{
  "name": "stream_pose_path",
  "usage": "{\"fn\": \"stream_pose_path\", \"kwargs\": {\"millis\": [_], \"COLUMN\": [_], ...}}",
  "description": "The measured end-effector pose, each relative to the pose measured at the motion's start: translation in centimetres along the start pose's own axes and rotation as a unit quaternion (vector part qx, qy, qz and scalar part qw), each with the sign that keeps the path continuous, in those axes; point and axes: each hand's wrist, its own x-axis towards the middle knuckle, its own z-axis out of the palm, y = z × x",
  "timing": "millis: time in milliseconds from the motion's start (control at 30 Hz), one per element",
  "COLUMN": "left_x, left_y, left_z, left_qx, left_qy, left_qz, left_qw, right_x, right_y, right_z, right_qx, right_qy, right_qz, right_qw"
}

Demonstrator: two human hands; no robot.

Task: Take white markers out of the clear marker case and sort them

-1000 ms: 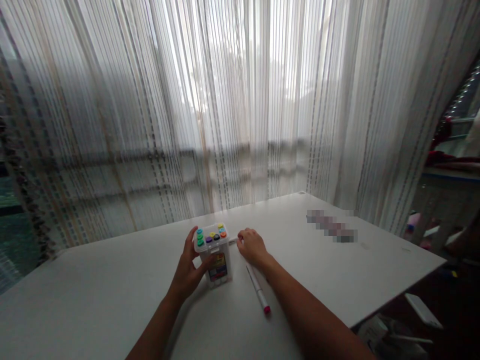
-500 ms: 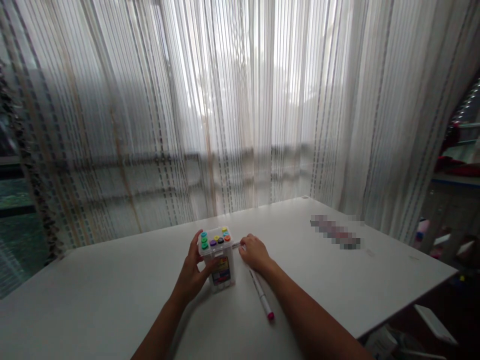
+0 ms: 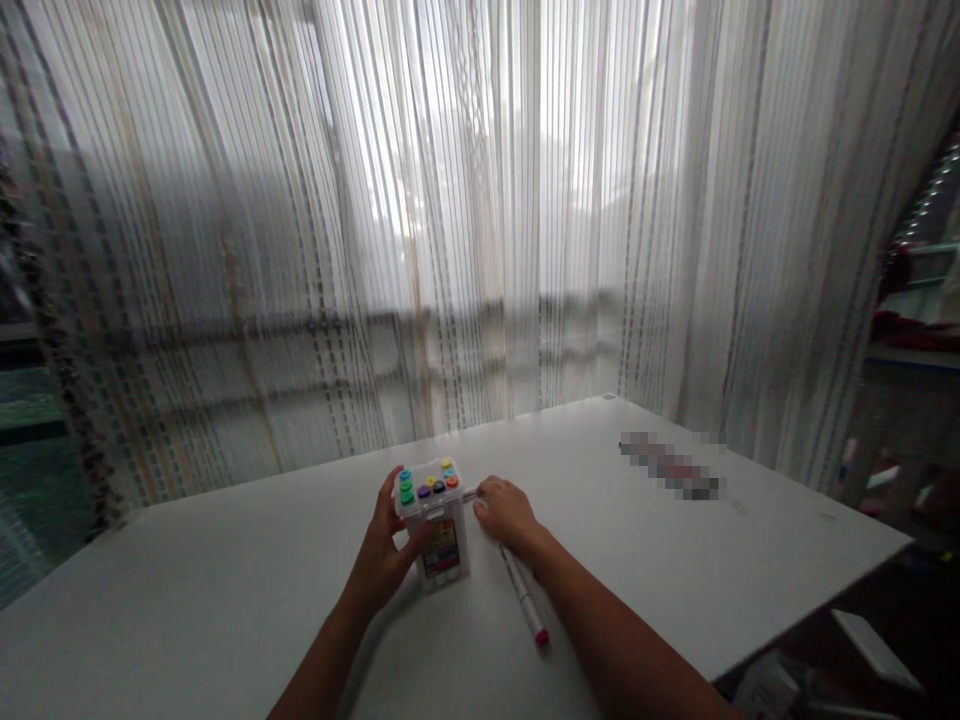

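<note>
A clear plastic box of markers [image 3: 441,548] stands upright on the white table, with caps of several colours showing at its top. My left hand [image 3: 386,560] is wrapped round its left side, thumb across the front near the label. Just right of the box, my right hand [image 3: 504,508] rests low with curled fingers. A slim pale thing [image 3: 470,494] runs between these fingers and the box; its kind is unclear. Beneath my right wrist lies a white marker [image 3: 525,598] with a pink end pointing toward me, its far end partly hidden by the hand.
The white table [image 3: 247,580] reaches back to a striped sheer curtain [image 3: 480,220]. A pixelated, blurred-out object [image 3: 667,465] lies on its right part. Past the right edge, a white object [image 3: 877,650] and other items sit lower down in shadow.
Both hands and the box keep nearly the same places. The view has shifted slightly, and my right hand sits a touch lower and further left.
</note>
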Motion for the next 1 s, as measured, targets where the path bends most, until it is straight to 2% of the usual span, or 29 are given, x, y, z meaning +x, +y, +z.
{"fn": "stream_pose_path", "kwargs": {"millis": [333, 800, 1000], "left_x": [-0.04, 0.03, 0.04], "left_y": [-0.01, -0.03, -0.10], "left_z": [0.46, 0.20, 0.26], "left_qx": [-0.002, -0.004, 0.003], "left_qy": [0.029, -0.001, 0.009], "left_qz": [0.005, -0.002, 0.000], "left_qw": [1.000, 1.000, 1.000], "right_x": [-0.19, -0.25, -0.32], "right_y": [-0.10, -0.23, -0.27], "right_z": [0.05, -0.21, -0.23], "right_qx": [-0.003, -0.003, -0.002], "right_qy": [-0.007, -0.023, -0.022], "right_qz": [-0.005, 0.003, -0.003], "right_qw": [1.000, 1.000, 1.000]}}
